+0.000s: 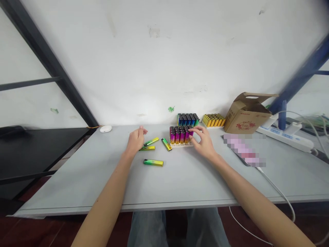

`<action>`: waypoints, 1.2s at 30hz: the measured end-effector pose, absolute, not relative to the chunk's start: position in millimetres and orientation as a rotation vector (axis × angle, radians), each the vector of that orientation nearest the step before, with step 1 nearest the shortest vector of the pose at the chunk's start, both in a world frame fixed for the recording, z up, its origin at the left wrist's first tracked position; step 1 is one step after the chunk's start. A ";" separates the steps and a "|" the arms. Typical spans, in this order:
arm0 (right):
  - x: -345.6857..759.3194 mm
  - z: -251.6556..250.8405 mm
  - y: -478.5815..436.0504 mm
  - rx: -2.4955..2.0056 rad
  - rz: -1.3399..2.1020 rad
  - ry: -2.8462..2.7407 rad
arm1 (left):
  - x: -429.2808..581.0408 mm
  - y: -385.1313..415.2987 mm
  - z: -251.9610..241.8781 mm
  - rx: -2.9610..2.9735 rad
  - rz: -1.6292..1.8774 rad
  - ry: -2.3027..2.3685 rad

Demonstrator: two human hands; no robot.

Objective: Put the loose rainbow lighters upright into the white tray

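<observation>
Several purple-and-orange lighters stand upright in a pale tray. At the right end of that tray my right hand pinches one purple lighter between thumb and fingers. To the left, my left hand is curled above the table, its fingertips mostly turned away, and whatever it may hold is hidden. Beside it lie two green-yellow lighters, the upper one slanting over the lower one. Another green-yellow lighter lies near the tray, and one more lies closer to the front.
Behind stand blue-green lighters and yellow ones. An open cardboard box, a power strip and a blurred-out phone with a white cable are at the right. A white case lies back left.
</observation>
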State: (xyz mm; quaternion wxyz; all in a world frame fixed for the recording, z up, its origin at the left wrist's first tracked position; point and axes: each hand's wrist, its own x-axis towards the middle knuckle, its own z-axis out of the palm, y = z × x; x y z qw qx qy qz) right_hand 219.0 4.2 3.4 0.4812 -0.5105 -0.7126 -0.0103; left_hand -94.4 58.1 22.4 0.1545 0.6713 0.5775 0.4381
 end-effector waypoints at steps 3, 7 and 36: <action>218.1 2.7 4.3 -1.246 -0.006 -1.734 | -101.1 59.8 20.1 2.137 1.069 1.736; 217.6 3.6 3.9 -1.244 0.018 -1.730 | -105.4 60.9 16.9 2.322 0.880 1.757; 219.1 8.7 1.5 -1.232 0.100 -1.717 | -42.1 28.2 1.9 2.701 0.612 1.539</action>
